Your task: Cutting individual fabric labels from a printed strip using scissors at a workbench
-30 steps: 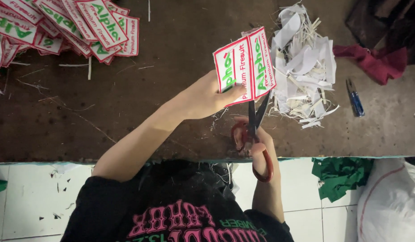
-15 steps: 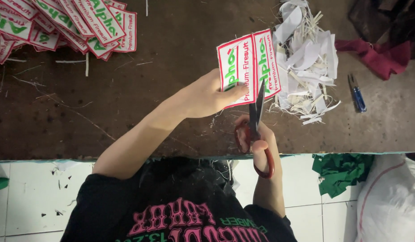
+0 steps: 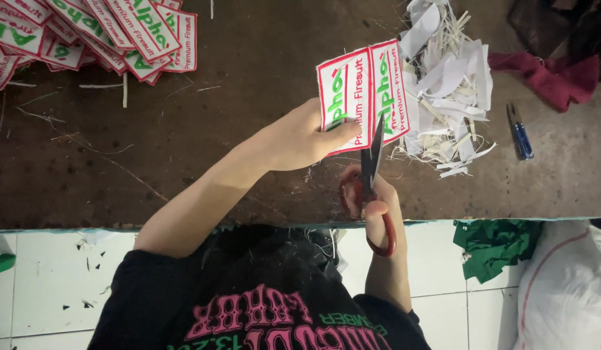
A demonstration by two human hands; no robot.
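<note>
While the right hand [image 3: 373,204] grips red-handled scissors [image 3: 372,188] w/ fingers closed through the loops near the table's near edge, the blades point away and sit in the gap btwn two joined white patches [image 3: 363,97] w/ red borders and green lettering. Left hand [image 3: 300,137] pinches the left patch, thumb on its face, fingers curled behind, holding the pair up above the brown table [image 3: 248,84]. Farther off: white scrap pile [image 3: 449,84] just right of the patches, small blue snips [image 3: 521,133] and red cloth [image 3: 550,74] further right, stack of patches [image 3: 99,32] far left.
</note>
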